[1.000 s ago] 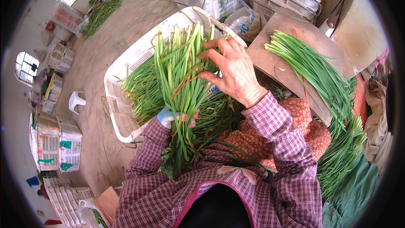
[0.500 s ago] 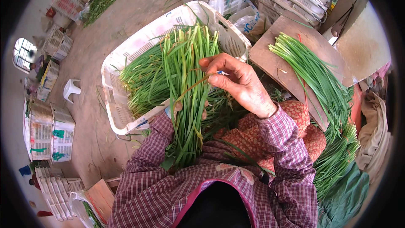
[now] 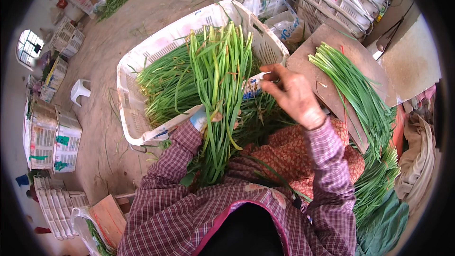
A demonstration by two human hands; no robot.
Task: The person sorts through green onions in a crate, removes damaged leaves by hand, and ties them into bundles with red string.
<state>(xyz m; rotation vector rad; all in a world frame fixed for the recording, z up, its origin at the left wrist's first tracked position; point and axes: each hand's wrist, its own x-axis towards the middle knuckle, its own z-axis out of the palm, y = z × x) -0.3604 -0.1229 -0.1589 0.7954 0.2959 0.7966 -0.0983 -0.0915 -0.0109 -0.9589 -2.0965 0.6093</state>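
Observation:
My left hand (image 3: 216, 116) is wrapped round an upright bunch of garlic chives (image 3: 222, 66), and the leaves hide most of its fingers. The bunch's pale cut ends point away from me; its green tips hang toward my lap. Some leaves in it are yellowed. To the right of the bunch, apart from it, my right hand (image 3: 297, 97) is raised with thumb and fingers parted and nothing visible between them. Beyond the bunch, a white plastic crate (image 3: 130, 123) holds more chives (image 3: 170, 83) laid flat.
At right, a board (image 3: 327, 35) carries another bundle of chives (image 3: 350, 83), with more chives below it near a green sheet (image 3: 386, 220). Stacked white crates (image 3: 332, 2) stand at the back right. A white stool (image 3: 80, 91) is on the floor at left.
My right hand has moved right, away from the bunch, and its fingers have parted. The brown leaf it pinched no longer shows in it. The held bunch has shifted slightly right.

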